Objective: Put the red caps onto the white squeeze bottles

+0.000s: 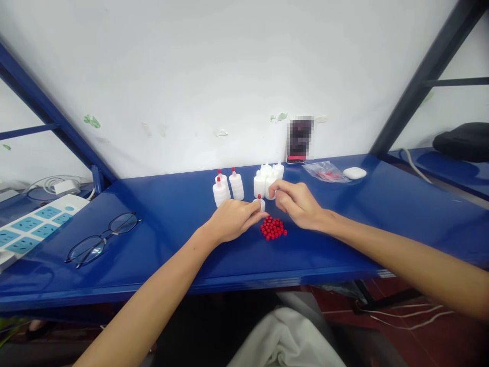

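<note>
My left hand [235, 216] is closed around a small white squeeze bottle [262, 205] with a red cap [259, 197] on its tip. Just to the right, my right hand [296, 203] has its fingers curled in a pinch; what lies between them, if anything, I cannot make out. It is in front of a group of white bottles [259, 184] whose visible tips carry no red cap, and it partly hides them. Below both hands lies a pile of small red caps [272, 228]. Several white bottles with red caps [236, 186] stand upright behind my left hand.
On the blue table [171, 214] are eyeglasses [103, 238] and a power strip [42, 224] at the left. A phone [300, 140] leans on the wall at the back. Right of it lie a plastic bag [326, 172] with red pieces and a white case [354, 173].
</note>
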Motion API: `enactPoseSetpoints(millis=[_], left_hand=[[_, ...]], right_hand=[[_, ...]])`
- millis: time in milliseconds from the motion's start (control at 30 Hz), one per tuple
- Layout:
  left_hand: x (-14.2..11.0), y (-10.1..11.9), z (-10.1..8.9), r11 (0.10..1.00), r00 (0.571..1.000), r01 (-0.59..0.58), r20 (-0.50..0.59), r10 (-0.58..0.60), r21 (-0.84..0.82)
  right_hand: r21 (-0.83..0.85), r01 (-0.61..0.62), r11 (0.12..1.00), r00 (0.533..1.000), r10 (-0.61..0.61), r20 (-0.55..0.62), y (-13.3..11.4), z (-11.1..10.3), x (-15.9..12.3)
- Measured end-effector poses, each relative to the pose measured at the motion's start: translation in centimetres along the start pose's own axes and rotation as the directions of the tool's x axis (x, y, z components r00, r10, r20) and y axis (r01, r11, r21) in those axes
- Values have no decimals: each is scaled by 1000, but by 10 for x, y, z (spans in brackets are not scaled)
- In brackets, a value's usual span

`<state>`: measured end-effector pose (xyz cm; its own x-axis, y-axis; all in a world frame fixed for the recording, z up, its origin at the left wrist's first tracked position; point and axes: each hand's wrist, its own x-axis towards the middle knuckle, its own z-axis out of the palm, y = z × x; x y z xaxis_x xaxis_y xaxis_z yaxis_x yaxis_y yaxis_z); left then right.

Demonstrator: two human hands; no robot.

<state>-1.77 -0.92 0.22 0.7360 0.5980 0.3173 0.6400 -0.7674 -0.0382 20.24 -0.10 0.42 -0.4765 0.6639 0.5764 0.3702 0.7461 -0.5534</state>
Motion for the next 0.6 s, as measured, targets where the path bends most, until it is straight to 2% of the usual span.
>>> enactPoseSetpoints(millis=[167,400,600], left_hand=[[0,0,-1,1000,997,4,74,-5,13],[0,-1,0,1000,997,9,76,-10,6],[0,-1,0,1000,997,3,75,-3,4]], right_hand=[[61,-64,996,998,63,26,0,-3,5],[2,39,999,999,-39,1,-1,-2,7],[193,-115,974,993,106,57,7,2,4]])
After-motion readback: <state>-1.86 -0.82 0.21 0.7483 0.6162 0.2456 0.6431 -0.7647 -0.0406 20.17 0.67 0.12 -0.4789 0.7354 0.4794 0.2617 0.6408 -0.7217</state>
